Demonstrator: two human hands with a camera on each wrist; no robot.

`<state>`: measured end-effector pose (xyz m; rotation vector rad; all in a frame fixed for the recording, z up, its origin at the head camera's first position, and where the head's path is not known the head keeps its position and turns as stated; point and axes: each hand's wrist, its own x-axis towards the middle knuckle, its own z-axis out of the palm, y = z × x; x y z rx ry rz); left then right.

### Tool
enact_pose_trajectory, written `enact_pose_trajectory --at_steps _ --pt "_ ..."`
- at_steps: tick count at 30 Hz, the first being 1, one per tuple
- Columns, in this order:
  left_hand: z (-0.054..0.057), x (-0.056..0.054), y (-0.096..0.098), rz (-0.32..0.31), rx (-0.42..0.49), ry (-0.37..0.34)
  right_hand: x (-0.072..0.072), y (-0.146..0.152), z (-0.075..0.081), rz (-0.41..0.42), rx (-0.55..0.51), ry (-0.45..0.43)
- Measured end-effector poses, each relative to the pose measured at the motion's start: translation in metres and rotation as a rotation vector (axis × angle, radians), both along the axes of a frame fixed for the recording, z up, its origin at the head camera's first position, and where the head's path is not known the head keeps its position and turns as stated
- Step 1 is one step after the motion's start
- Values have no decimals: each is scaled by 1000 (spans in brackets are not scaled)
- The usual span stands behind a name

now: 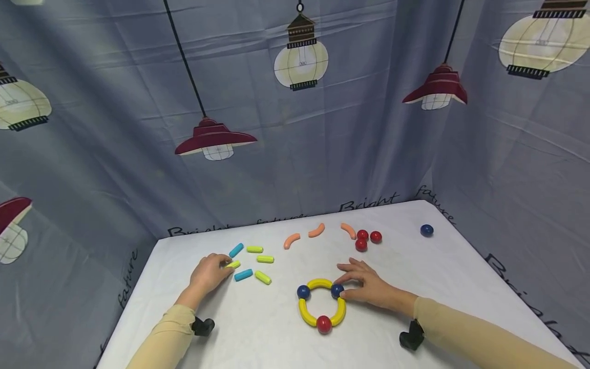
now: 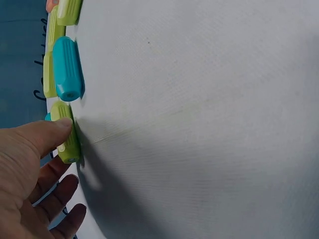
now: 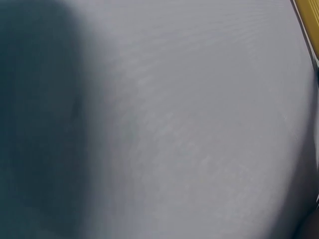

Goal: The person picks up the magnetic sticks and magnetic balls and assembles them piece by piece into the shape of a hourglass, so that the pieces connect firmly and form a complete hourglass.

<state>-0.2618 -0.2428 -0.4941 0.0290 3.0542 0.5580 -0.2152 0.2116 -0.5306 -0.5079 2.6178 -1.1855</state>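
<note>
Left hand pinching lime rod, right hand blue ball.

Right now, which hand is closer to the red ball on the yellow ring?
The right hand, pinching a blue ball beyond and right of the red ball. The left hand is farther away, off to the left, pinching a green stick.
</note>
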Motion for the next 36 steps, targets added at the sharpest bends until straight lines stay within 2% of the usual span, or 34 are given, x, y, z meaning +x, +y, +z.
enact_pose_trajectory --at_steps 8,11,16,21,24,31,36 --pt "0 3 -4 2 -2 11 -4 -3 -1 7 23 -1" --pt "1 5 -6 14 62 36 -3 -2 -1 5 27 7" --pt "6 9 -2 27 246 80 -1 -1 -2 -2 35 -6" --pt "11 16 14 1 420 85 1 0 -1 -8 44 -6" --pt "14 20 26 -22 483 78 2 0 -1 -9 38 -4" --pt "23 30 55 -94 554 79 1 -1 -3 -6 33 -12" --pt "25 32 69 -149 595 77 0 -1 -4 -13 40 -7"
